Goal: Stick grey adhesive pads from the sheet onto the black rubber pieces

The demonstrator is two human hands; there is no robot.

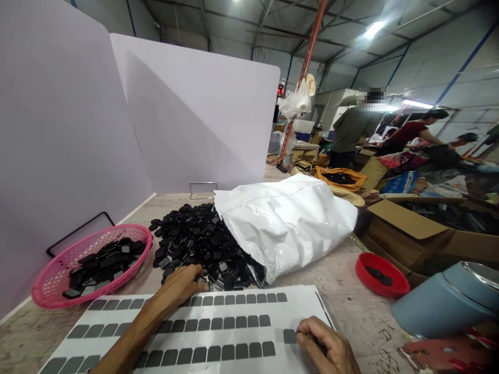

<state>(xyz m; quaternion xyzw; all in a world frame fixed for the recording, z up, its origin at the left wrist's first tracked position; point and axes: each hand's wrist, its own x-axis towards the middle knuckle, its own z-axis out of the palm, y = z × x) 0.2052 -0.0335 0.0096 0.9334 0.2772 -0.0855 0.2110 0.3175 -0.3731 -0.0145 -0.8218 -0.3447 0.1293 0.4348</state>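
Note:
A white sheet (218, 332) printed with rows of dark grey rounded-corner stickers lies before me. My left hand (183, 285) reaches across it to the near edge of a heap of small black plastic pieces (191, 236). Its fingers are curled in, and whatever they hold is hidden. Low on the sheet's right side, my right hand (325, 343) is closed, thumb and forefinger pinching the edge of a single grey sticker (289, 336). That sticker sits to the right of the rows. The heap spills from the mouth of a white plastic bag (288, 223) lying on its side.
A pink basket (146, 246) of black pieces stands at left, a white partition (202, 114) behind. To the right are a red dish (364, 278), a blue flask (440, 301) and a cardboard box (405, 218). Other people (353, 127) work in the background.

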